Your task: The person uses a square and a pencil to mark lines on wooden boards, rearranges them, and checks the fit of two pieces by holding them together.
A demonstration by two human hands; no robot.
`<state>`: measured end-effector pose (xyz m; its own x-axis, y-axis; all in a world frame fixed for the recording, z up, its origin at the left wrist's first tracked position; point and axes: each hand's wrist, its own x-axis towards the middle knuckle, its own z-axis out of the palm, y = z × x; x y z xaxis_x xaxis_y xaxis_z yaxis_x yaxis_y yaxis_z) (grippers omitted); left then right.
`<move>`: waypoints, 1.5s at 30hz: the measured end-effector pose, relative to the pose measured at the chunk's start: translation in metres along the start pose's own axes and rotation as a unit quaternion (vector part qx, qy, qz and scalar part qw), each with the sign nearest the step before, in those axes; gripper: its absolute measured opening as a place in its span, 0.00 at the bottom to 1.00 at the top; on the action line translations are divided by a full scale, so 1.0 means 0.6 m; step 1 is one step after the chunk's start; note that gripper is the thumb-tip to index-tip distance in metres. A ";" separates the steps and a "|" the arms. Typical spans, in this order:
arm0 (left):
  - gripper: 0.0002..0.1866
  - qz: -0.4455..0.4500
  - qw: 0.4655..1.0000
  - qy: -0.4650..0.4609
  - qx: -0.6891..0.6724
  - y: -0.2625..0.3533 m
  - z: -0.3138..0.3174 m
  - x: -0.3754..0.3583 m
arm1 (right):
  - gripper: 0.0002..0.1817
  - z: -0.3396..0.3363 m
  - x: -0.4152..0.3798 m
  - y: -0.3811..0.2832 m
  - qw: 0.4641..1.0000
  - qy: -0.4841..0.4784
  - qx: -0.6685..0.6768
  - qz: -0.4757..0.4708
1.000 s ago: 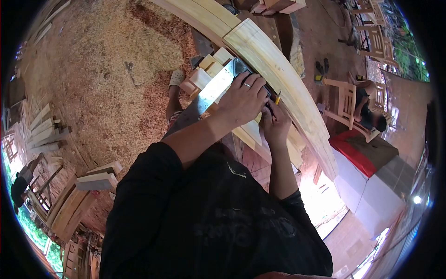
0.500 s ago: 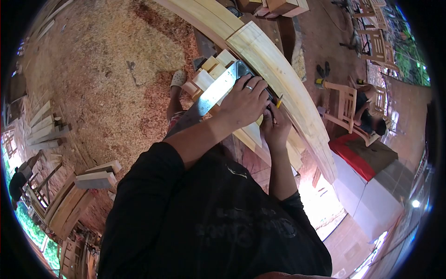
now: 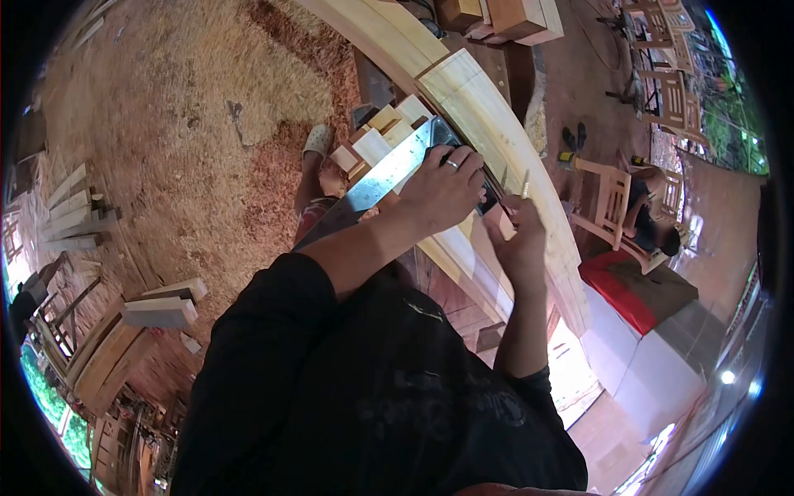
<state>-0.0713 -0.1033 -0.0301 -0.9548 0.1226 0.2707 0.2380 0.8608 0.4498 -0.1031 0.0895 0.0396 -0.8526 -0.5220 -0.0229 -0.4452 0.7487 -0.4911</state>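
My left hand [image 3: 442, 188], a ring on one finger, is closed over the dark stock of a carpenter's square [image 3: 385, 175]. The wide, shiny metal blade slants down toward my left forearm. The stock lies along the near edge of a long, pale wooden board [image 3: 504, 132]. At that edge, my right hand [image 3: 523, 240] is pinched around a slim pencil [image 3: 526, 185], which sticks up over the board. Part of the stock is hidden beneath my left fingers. Several short wood blocks [image 3: 374, 147] lie under and beyond the blade.
Wood shavings [image 3: 182, 149] cover the ground on the left. A person's foot in a light clog [image 3: 317, 139] is near the blocks. Another person [image 3: 649, 215] is by wooden chairs [image 3: 602, 198] on the right. Cut lumber [image 3: 161, 310] lies at lower left.
My right hand has moved right and slightly down, away from my left hand, and the pencil now points upward. My left hand stays on the square; the view has shifted a little.
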 end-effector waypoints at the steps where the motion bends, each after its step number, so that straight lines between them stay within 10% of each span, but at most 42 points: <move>1: 0.13 -0.001 1.000 -0.003 0.003 -0.001 -0.001 0.001 | 0.21 -0.022 0.010 -0.012 0.998 -0.012 0.054 0.028; 7: 0.18 -0.059 0.990 -0.115 -0.064 -0.001 -0.001 0.002 | 0.15 -0.038 0.122 -0.085 0.884 -0.111 0.447 0.086; 13: 0.25 -0.198 0.822 -0.015 -0.534 -0.008 0.152 -0.061 | 0.15 0.089 0.216 -0.143 0.885 -0.301 0.355 -0.004; 16: 0.24 -0.168 0.960 -0.076 -0.211 -0.012 0.137 -0.050 | 0.15 0.118 0.239 -0.154 0.877 -0.362 0.315 0.013; 20: 0.20 -0.217 0.820 0.077 -0.525 -0.001 0.176 -0.054 | 0.14 0.115 0.255 -0.156 0.889 -0.377 0.254 -0.048; 25: 0.13 -0.137 0.969 -0.014 -0.204 -0.004 0.106 -0.044 | 0.13 0.129 0.257 -0.143 0.896 -0.352 0.257 -0.082; 29: 0.16 -0.194 0.745 0.117 -0.627 -0.003 0.218 -0.062 | 0.15 0.123 0.261 -0.150 0.901 -0.355 0.240 -0.059; 32: 0.18 -0.156 0.889 0.006 -0.430 -0.004 0.111 -0.028 | 0.16 0.117 0.269 -0.131 0.903 -0.343 0.258 -0.028; 34: 0.21 -0.021 0.991 -0.135 -0.003 -0.007 0.010 -0.004 | 0.15 0.099 0.282 -0.123 0.911 -0.336 0.230 0.069; 38: 0.23 0.031 0.992 -0.117 0.042 -0.012 0.040 -0.014 | 0.17 0.102 0.283 -0.122 0.916 -0.318 0.233 -0.068; 39: 0.22 -0.165 0.935 -0.155 -0.272 -0.009 0.037 -0.007 | 0.18 0.108 0.275 -0.130 0.910 -0.321 0.239 -0.108; 42: 0.14 -0.105 0.980 0.077 -0.152 0.000 0.064 -0.025 | 0.17 0.120 0.262 -0.134 0.899 -0.357 0.253 -0.035; 45: 0.19 -0.024 0.991 -0.122 0.038 -0.002 -0.002 0.003 | 0.17 0.088 0.294 -0.119 0.917 -0.330 0.226 0.009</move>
<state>-0.0730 -0.1049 -0.0289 -0.9814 0.1892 0.0318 0.1866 0.9024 0.3885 -0.2071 -0.0778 0.0246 -0.4418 -0.7562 -0.4827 -0.1462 0.5915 -0.7929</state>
